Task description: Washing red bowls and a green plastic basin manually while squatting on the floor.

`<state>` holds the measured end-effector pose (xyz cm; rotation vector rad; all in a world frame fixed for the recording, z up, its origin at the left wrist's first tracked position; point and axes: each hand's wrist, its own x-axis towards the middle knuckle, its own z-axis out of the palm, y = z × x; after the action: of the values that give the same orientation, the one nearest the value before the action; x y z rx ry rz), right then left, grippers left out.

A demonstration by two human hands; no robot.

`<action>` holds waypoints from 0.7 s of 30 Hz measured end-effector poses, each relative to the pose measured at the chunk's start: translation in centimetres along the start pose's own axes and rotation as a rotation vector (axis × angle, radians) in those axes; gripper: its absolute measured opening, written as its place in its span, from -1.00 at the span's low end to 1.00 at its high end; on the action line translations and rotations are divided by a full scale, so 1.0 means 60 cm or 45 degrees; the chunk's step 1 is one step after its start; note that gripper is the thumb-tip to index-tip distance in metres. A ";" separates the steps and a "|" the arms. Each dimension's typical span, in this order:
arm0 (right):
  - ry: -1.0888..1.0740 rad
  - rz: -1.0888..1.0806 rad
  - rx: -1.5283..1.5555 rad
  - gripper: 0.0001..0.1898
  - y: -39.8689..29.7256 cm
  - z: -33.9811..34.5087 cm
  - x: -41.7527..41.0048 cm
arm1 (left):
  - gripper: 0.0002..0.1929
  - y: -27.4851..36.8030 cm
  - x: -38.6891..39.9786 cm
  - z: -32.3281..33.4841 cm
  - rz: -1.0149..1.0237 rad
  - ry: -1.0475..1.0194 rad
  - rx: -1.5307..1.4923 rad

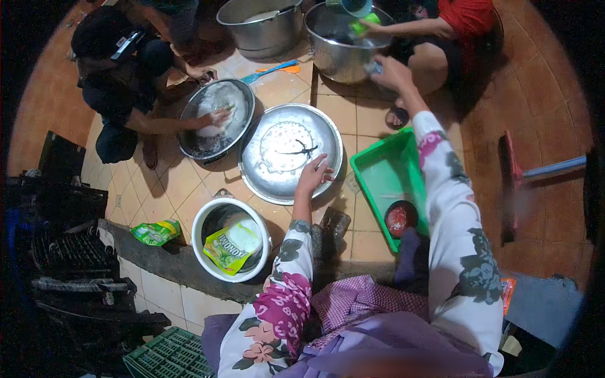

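Note:
My left hand (pixel 315 174) hovers over the near right part of a wide round metal lid or shallow pan (pixel 269 175), its fingers apart and nothing in them. A thin dark mark or piece (pixel 302 150) shows near the pan's middle. Stretched forward, my right hand (pixel 396 74) is beside the near right wall of a large steel pot (pixel 335 61). Its fingers close on a small blue-grey thing (pixel 374 68), too blurred to name. Below my right forearm lies a green plastic tray (pixel 378 177) holding a dark red bowl (pixel 401 219).
A person at left rubs inside a soapy metal basin (pixel 215 101). A person in a red sleeve (pixel 465 21) holds a green cup (pixel 365 24) over the pot. A white bucket (pixel 197 255) holds a green pouch (pixel 229 250). A floor squeegee (pixel 515 165) lies right.

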<state>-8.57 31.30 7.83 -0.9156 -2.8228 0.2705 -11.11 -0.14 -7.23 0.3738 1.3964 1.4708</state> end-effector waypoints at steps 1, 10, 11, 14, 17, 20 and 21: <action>-0.009 0.017 0.000 -0.49 0.017 0.015 -0.013 | -0.61 -0.002 0.004 -0.001 -0.002 0.011 -0.012; -1.250 0.182 0.368 -0.67 0.192 0.202 -0.341 | -0.63 -0.008 0.046 0.042 -0.047 0.062 -0.013; -1.105 0.227 0.176 -0.67 0.193 0.214 -0.385 | -0.62 -0.007 0.047 0.050 -0.017 0.034 0.052; -0.758 0.162 -0.358 -0.52 0.155 0.257 -0.489 | -0.59 -0.012 0.048 0.074 -0.113 0.029 0.154; -0.892 0.465 -0.320 -0.39 0.112 0.293 -0.550 | -0.62 -0.019 0.053 0.094 -0.108 -0.017 0.167; -0.793 0.497 -0.300 -0.42 0.093 0.322 -0.577 | -0.65 -0.026 0.057 0.111 -0.095 -0.029 0.184; -0.896 0.552 -0.202 -0.45 0.094 0.329 -0.577 | -0.66 -0.029 0.057 0.116 -0.080 -0.033 0.094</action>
<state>18.16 12.85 -15.95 -1.7703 -3.2460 0.5133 -6.29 6.10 -8.22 0.3904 1.4317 1.3621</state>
